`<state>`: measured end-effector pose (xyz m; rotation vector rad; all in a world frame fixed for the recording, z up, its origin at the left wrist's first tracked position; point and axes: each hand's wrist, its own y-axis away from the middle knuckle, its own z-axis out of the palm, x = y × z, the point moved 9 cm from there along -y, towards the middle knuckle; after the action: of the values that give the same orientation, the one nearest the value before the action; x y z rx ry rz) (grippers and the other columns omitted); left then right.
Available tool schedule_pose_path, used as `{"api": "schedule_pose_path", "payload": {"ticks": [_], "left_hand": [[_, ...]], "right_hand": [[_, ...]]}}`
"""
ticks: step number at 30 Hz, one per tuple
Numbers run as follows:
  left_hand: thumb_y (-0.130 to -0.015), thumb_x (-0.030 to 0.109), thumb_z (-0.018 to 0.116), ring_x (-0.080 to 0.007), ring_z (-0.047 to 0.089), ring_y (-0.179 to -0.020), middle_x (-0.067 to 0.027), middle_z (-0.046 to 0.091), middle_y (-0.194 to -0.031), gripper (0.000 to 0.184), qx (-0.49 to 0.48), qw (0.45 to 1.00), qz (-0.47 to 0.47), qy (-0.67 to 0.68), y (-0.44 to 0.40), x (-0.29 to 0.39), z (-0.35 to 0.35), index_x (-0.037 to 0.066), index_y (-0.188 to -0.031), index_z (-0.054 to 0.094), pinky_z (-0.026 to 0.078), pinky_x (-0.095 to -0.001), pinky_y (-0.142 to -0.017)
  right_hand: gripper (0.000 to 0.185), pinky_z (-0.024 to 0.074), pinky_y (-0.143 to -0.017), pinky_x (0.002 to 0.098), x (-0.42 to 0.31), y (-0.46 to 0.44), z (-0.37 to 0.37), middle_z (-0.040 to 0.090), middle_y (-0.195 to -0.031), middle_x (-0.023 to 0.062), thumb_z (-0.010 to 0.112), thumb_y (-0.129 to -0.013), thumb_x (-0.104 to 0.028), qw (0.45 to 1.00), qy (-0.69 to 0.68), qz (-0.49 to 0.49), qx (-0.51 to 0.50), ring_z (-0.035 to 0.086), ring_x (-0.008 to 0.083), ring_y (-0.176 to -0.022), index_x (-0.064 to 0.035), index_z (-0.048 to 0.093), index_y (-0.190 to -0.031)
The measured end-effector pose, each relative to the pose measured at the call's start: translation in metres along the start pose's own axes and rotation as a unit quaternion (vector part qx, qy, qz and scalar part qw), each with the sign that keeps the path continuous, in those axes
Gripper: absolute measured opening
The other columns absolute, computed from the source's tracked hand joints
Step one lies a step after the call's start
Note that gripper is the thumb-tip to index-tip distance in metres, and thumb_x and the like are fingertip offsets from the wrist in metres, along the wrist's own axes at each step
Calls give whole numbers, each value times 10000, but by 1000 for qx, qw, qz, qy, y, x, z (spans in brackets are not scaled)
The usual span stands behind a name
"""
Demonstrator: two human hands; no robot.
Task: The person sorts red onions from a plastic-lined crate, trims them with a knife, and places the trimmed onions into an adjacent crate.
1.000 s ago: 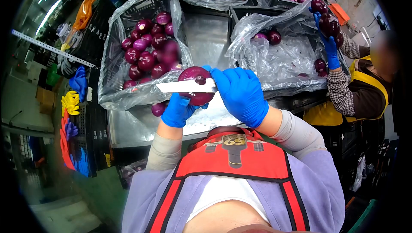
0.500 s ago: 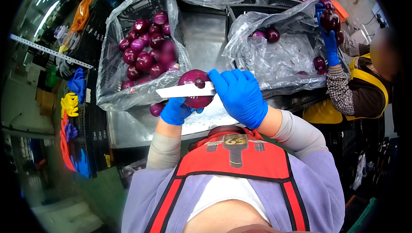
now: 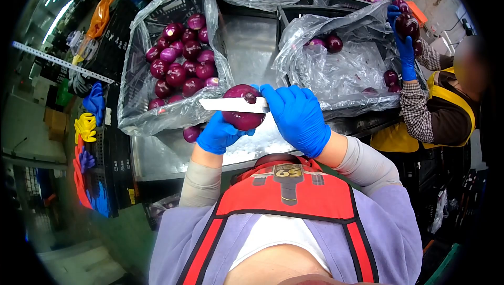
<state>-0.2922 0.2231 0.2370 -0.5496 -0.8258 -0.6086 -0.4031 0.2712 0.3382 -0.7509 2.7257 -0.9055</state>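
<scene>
My left hand [image 3: 219, 133], in a blue glove, is wrapped round the underside of a large red onion [image 3: 244, 119]. In my right hand [image 3: 295, 119], also blue-gloved, is a knife whose white blade [image 3: 229, 105] points left and lies across the onion, just below its knobby end. The handle is hidden in my fingers. Both hands are above the metal table [image 3: 163, 153], in front of the crates. Another onion [image 3: 192, 133] lies on the table to the left of my left hand.
A plastic-lined crate [image 3: 128, 88] at the left holds several peeled onions. The lined crate [image 3: 344, 104] at the right holds fewer. Two more lined crates stand behind. At the right, a co-worker in blue gloves [image 3: 406, 56] holds onions. Coloured gloves [image 3: 85, 126] hang at the left.
The onion and knife have moved slightly to the right since half a second ago. A blurred onion over the left crate is gone from view. The gloved arm at the top left has left the frame.
</scene>
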Motion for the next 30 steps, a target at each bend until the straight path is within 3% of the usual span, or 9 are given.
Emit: {"api": "schedule_pose_path", "payload": {"ticks": [3,14,20,22,23,25,28,29,30], "left_hand": [[-711,375,817,-278,596,-1095,-149,532,-1275,868,122,988,-54,84,7,-21,-26,29,-1375,376,587,-318,-737],[-666,452,780,-321,461,-1272,-170,441,-1387,949,67,993,-45,88,6,-19,-22,34,-1402,352,367,-460,-1096],[-669,357,797,-379,561,-1155,-327,401,-1362,1024,-1,967,-32,253,-16,0,24,-77,-1420,254,629,-341,-648],[-668,358,799,-381,562,-1153,-333,393,-1363,1035,19,969,-15,246,-15,5,24,-93,-1416,244,631,-336,-658],[-649,470,778,-406,516,-1199,-308,394,-1383,1031,15,985,-21,172,-14,6,23,-58,-1401,311,507,-400,-865],[-630,582,757,-430,470,-1246,-284,396,-1402,1041,14,995,-26,96,-10,9,18,-23,-1387,377,383,-463,-1072],[-633,588,761,-427,474,-1241,-279,395,-1404,1058,-26,995,-42,81,-8,7,18,-19,-1401,356,392,-450,-1066],[-621,470,798,-394,529,-1184,-273,375,-1415,1048,-16,990,-32,139,-7,5,14,-57,-1398,329,513,-386,-836],[-616,410,816,-378,557,-1156,-270,365,-1420,1047,-10,985,-27,168,-7,4,14,-76,-1396,315,573,-353,-722]], "right_hand": [[453,397,-651,347,0,0,0,529,-809,54,563,-755,-81,1000,-2,4,-11,525,207,-732,-44,518,-1204],[462,419,-664,371,0,-3,-1,549,-829,67,569,-764,-47,1000,-10,11,-21,543,236,-745,-39,531,-1225],[458,430,-657,372,29,-20,-21,550,-837,80,587,-754,-47,999,-8,47,22,554,258,-757,-51,525,-1208],[452,450,-666,342,46,-19,-20,575,-853,86,626,-786,-39,995,-37,79,37,571,238,-743,-59,532,-1227],[452,450,-666,342,46,-15,-14,575,-853,86,626,-786,-39,996,-39,77,37,571,238,-743,-59,532,-1227],[357,480,-665,336,65,4,21,583,-814,110,566,-861,-90,920,-335,204,-1,602,232,-746,-20,532,-1209],[371,487,-704,289,51,37,85,592,-843,77,593,-867,-131,740,-558,345,-151,597,147,-780,-12,536,-1214],[386,486,-708,280,39,56,114,585,-840,61,614,-856,-143,642,-625,399,-196,589,126,-787,-9,536,-1209],[390,487,-702,282,34,75,146,590,-844,58,633,-847,-169,632,-627,402,-216,589,129,-782,-9,539,-1190]]}}
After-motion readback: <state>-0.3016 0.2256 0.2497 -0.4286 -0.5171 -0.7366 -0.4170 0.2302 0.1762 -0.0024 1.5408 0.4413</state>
